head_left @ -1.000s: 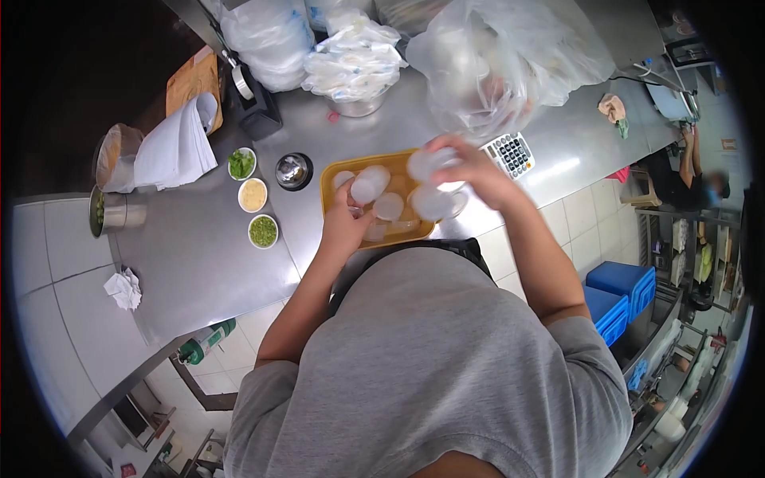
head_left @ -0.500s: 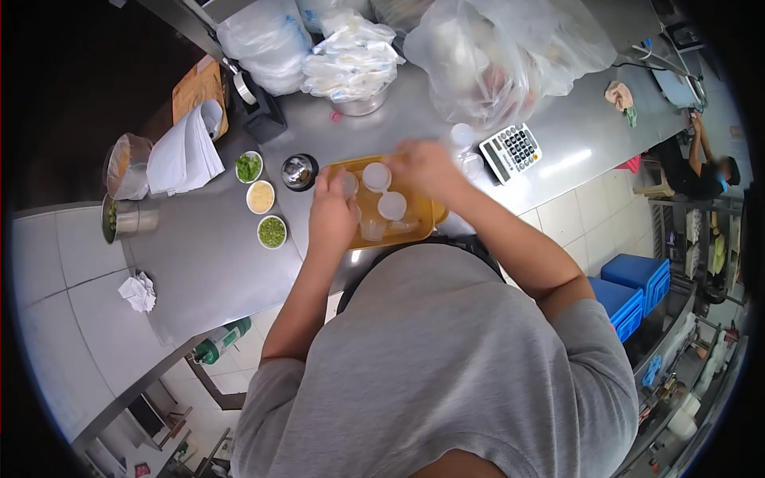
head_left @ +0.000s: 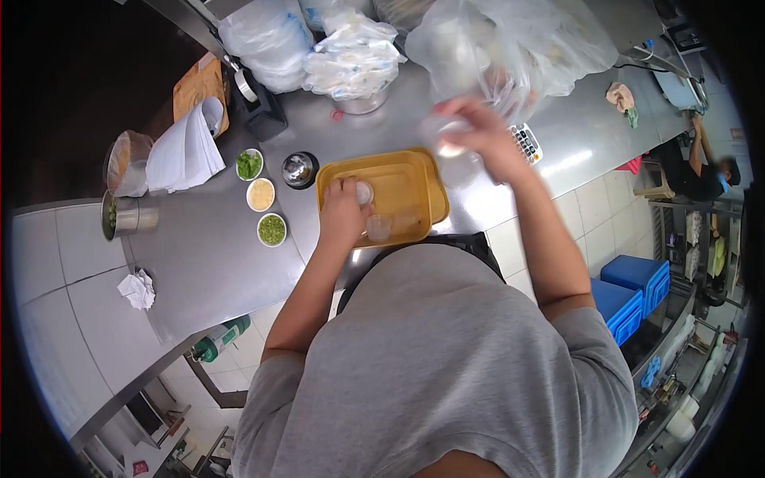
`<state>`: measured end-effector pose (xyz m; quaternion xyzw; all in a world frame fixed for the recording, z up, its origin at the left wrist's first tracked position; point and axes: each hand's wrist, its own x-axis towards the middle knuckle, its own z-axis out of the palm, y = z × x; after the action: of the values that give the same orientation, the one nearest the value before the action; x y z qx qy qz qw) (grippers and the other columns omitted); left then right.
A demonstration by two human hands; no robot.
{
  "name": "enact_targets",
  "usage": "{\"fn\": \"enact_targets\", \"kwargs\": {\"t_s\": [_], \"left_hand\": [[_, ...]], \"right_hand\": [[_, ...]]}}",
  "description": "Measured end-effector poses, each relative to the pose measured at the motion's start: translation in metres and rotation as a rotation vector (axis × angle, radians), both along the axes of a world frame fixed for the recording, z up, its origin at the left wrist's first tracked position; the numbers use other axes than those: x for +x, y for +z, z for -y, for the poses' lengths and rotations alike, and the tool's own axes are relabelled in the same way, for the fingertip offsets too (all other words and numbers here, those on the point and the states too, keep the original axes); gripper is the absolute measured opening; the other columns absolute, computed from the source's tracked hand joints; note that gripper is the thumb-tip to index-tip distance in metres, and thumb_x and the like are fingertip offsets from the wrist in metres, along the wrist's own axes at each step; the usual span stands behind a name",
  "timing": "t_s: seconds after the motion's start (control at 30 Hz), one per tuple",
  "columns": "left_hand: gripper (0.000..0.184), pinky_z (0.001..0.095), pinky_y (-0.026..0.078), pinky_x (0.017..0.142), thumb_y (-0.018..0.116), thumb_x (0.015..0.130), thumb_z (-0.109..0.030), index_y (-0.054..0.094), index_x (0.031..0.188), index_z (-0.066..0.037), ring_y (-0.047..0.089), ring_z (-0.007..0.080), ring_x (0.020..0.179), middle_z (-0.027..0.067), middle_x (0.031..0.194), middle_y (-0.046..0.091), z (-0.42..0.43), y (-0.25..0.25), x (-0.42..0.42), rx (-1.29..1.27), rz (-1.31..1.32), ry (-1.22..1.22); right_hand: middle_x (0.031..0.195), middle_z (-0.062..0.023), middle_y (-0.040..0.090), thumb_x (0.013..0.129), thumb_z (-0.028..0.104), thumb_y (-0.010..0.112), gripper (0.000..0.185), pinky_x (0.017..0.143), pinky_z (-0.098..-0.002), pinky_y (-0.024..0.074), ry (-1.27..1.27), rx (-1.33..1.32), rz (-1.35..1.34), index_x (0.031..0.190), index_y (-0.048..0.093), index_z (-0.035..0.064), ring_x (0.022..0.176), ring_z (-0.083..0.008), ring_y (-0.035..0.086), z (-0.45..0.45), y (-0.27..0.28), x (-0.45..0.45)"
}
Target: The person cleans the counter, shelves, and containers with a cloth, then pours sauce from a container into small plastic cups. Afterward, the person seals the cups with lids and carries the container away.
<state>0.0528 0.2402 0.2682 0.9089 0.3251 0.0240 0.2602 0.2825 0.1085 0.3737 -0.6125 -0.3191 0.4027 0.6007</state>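
Note:
A yellow plastic tray [head_left: 402,171] lies on the steel counter in front of me. Inside it my left hand [head_left: 343,215] is closed around a small plastic cup [head_left: 364,193] with a whitish round top. Near those fingers a clear small cup [head_left: 378,228] sits in the tray's lower part. Beyond the tray's right side, my right hand [head_left: 488,142] is raised over the counter, gripping small clear plastic cups [head_left: 446,134] blurred by motion. Just beneath it are more clear cups [head_left: 462,170], partly covered by the hand.
A calculator [head_left: 526,143] is partly hidden behind my right hand. To the left stand a metal-topped jar [head_left: 300,171] and bowls of leafy greens [head_left: 249,165], a pale minced food [head_left: 260,195] and chopped greens [head_left: 272,231]. Plastic bags [head_left: 494,56] fill the back. Another person [head_left: 701,171] is far right.
My right hand has moved from the tray up and right, carrying clear cups. Two white-topped cups have left the tray's middle. My left hand stays in the tray, shifted slightly.

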Motion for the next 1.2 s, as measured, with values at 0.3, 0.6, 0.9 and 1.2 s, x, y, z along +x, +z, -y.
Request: {"fn": "enact_targets", "kwargs": {"t_s": [0.3,0.6,0.9,1.2], "left_hand": [[0.051,0.0377,0.049,0.082,0.072,0.069,-0.01,0.053,0.116,-0.004,0.057,0.0322,0.097,0.0167,0.11,0.053,-0.008,0.039,0.022,-0.077,0.198,0.058],[0.054,0.0322,0.053,0.075,0.075,0.071,-0.01,0.053,0.119,-0.005,0.06,0.0232,0.094,0.0121,0.114,0.05,-0.002,0.108,0.07,-0.257,0.493,-0.009],[0.056,0.0321,0.051,0.075,0.076,0.072,-0.009,0.052,0.122,-0.009,0.058,0.0192,0.097,0.008,0.117,0.053,-0.014,0.11,0.072,-0.218,0.667,-0.076],[0.06,0.0374,0.049,0.085,0.074,0.071,-0.028,0.05,0.122,-0.005,0.06,0.0292,0.098,0.0184,0.113,0.055,0.02,-0.013,0.012,-0.217,0.011,-0.25]], "right_hand": [[0.11,-0.0062,0.06,0.08,0.03,0.067,0.035,0.089,-0.0306,0.0424,0.158,-0.269,-0.087,0.105,0.06,0.0072,0.101,-0.0183,0.056,0.018,-0.053,0.066],[0.118,-0.0154,0.056,0.073,0.043,0.075,0.068,0.087,-0.0357,0.0451,-0.095,-0.25,0.838,0.124,0.051,0.0046,0.105,-0.0245,0.055,0.013,0.039,0.0],[0.112,-0.008,0.058,0.068,0.013,0.073,0.055,0.084,-0.0296,0.0463,-0.117,-0.067,0.524,0.119,0.052,0.0051,0.097,-0.0176,0.057,0.037,0.045,0.046],[0.1,-0.0066,0.064,0.078,0.014,0.064,0.028,0.084,-0.0281,0.0457,-0.028,0.037,-0.136,0.102,0.061,0.0002,0.092,-0.0179,0.06,0.038,-0.041,0.068]]}}
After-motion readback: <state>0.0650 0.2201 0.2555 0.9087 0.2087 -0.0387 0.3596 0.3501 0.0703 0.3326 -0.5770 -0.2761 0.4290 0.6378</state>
